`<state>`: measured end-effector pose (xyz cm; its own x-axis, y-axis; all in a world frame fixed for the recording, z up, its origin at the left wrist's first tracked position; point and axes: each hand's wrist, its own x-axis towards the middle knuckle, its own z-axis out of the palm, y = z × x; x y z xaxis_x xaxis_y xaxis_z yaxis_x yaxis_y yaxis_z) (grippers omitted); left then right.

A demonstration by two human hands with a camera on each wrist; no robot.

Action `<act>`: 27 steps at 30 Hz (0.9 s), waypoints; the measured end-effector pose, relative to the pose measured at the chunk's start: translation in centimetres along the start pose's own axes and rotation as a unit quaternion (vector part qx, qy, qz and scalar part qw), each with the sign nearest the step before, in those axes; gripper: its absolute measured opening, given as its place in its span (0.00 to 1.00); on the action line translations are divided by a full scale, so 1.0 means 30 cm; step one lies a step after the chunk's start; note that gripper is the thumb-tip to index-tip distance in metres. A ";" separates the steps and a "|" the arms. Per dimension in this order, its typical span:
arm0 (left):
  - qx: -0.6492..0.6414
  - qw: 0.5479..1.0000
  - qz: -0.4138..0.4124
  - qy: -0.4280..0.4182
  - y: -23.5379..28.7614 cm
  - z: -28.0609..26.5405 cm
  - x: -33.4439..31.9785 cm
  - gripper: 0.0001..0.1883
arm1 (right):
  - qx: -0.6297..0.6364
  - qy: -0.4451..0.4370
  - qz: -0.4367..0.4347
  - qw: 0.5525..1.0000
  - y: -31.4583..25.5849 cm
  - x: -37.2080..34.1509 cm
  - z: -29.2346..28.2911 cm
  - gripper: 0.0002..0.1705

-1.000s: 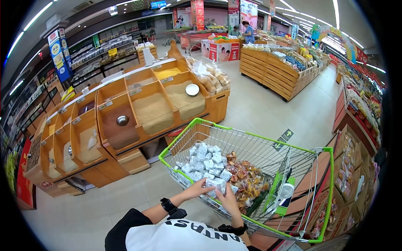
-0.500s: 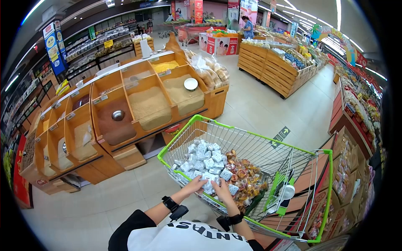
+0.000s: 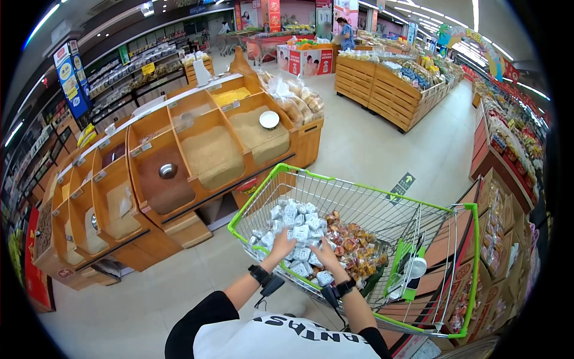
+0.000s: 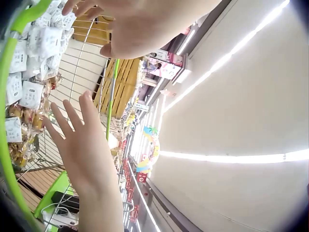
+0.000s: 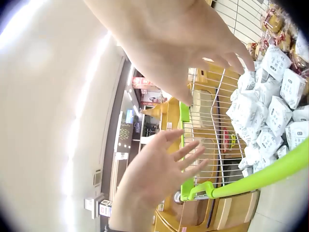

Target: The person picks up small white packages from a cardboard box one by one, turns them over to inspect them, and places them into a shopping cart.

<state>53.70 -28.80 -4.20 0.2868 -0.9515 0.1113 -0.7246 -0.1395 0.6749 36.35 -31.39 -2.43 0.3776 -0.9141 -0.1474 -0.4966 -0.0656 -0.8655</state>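
Observation:
A pile of small white wrapped packets (image 3: pixel 290 214) lies in the shopping cart with a green rim (image 3: pixel 256 199). Beside it are orange-brown items in clear wrappers (image 3: pixel 350 242). My left hand (image 3: pixel 282 245) hovers over the near side of the white pile, fingers relaxed and pointing forward. To its right, my right hand (image 3: pixel 326 256) is over the border of the two heaps. Both wrist views show spread fingers and nothing held: the right hand (image 4: pixel 84 145) in the left wrist view, the left hand (image 5: pixel 157 166) in the right wrist view.
The cart's child-seat end holds a green panel (image 3: pixel 394 275) and a round white item (image 3: pixel 417 267). Wooden bins of grain (image 3: pixel 212 149) stand beyond the cart to the left. Boxes of goods (image 3: pixel 493 233) line the right side. A wooden display stand (image 3: pixel 388 90) is farther off.
A second ago both hands held a white packet over the near edge of the pile. They have let it go onto the pile, moved apart and reached slightly farther forward.

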 end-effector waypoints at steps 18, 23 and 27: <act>-0.327 0.904 0.063 -0.267 0.245 -0.009 -0.171 0.09 | 0.373 0.036 -0.302 0.877 -0.652 -0.585 -0.433 0.21; -0.358 0.873 0.082 -0.320 0.322 0.033 -0.218 0.09 | 0.288 -0.025 -0.327 0.900 -0.671 -0.952 -0.553 0.26; -0.335 0.873 0.110 -0.337 0.357 0.075 -0.247 0.08 | 0.223 -0.114 -0.491 0.834 -0.540 -1.169 -0.580 0.32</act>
<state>42.41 -23.87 0.56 -0.4106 -0.9118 -0.0095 -0.1224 0.0448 0.9915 17.55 -5.24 25.09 0.5952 -0.4034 0.6950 0.4609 -0.5370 -0.7065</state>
